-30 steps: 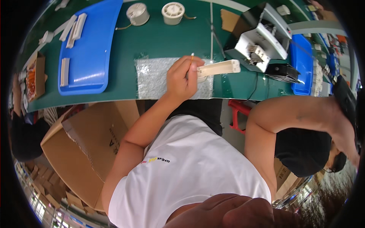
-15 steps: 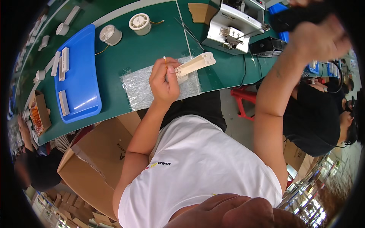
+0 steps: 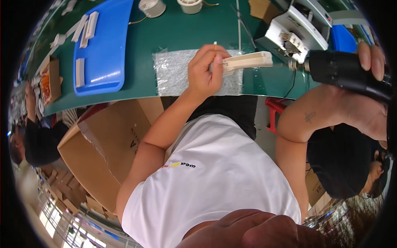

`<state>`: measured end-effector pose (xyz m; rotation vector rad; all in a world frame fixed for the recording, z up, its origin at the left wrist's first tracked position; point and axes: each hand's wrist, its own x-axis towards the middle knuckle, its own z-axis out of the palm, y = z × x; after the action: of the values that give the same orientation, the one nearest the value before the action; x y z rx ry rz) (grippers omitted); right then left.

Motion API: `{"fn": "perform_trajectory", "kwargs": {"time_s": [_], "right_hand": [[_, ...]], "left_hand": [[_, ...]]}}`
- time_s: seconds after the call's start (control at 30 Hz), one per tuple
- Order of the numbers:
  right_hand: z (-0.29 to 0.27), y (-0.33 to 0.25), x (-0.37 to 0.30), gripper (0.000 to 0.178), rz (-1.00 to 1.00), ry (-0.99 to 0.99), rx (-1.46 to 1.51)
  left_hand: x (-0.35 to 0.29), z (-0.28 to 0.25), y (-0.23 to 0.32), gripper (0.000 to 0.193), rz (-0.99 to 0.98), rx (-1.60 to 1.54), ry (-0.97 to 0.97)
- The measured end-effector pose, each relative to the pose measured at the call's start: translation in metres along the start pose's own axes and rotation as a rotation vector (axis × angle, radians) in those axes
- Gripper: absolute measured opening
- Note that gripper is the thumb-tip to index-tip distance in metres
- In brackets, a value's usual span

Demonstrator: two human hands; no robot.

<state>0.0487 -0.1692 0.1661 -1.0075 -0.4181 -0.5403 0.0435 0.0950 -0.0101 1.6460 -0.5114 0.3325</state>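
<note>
My left hand [image 3: 204,70] is closed around a cream plastic part [image 3: 250,60] with a long hollow arm that points right. A thin yellowish wire with a small white plug [image 3: 215,44] sticks up by its fingers. In my right hand [image 3: 359,103] is a black electric screwdriver [image 3: 337,70], held level and pointing left. Its thin bit lies close to the outer end of the arm; whether they touch I cannot tell. Beneath my left hand a sheet of bubble wrap [image 3: 173,74] lies on the green bench top [image 3: 190,29].
A blue tray [image 3: 103,66] holds several long white pieces. Round white parts [image 3: 151,7] with wires stand at the back. A silver machine [image 3: 289,39] and tweezers [image 3: 247,29] are back right. Below the bench are a cardboard box [image 3: 111,144] and a red stool [image 3: 273,113]. Other people sit on both sides.
My right hand has brought the screwdriver down from the upper right to beside the plastic part. The part's arm has swung to nearly level. The whole view has shifted.
</note>
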Motion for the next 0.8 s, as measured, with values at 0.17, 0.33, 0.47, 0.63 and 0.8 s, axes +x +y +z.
{"fn": "perform_trajectory", "kwargs": {"time_s": [0.17,0.33,0.47,0.63,0.8], "right_hand": [[0.038,0.032,-0.002,0.062,0.014,-0.05,0.108],[0.056,0.042,-0.005,0.066,0.02,-0.094,0.176],[0.069,0.043,-0.009,0.068,0.005,-0.109,0.212],[0.067,0.036,-0.012,0.072,-0.015,-0.124,0.261],[0.081,0.038,-0.018,0.075,-0.035,-0.137,0.307]], "left_hand": [[-0.002,-0.002,0.002,0.024,-0.029,-0.01,-0.043],[-0.002,0.001,-0.003,0.021,0.009,-0.018,0.016],[-0.001,0.001,-0.005,0.019,0.027,-0.02,0.051],[-0.003,-0.003,-0.001,0.024,-0.007,0.0,-0.035],[-0.004,-0.003,-0.002,0.025,-0.013,0.007,-0.048]]}}
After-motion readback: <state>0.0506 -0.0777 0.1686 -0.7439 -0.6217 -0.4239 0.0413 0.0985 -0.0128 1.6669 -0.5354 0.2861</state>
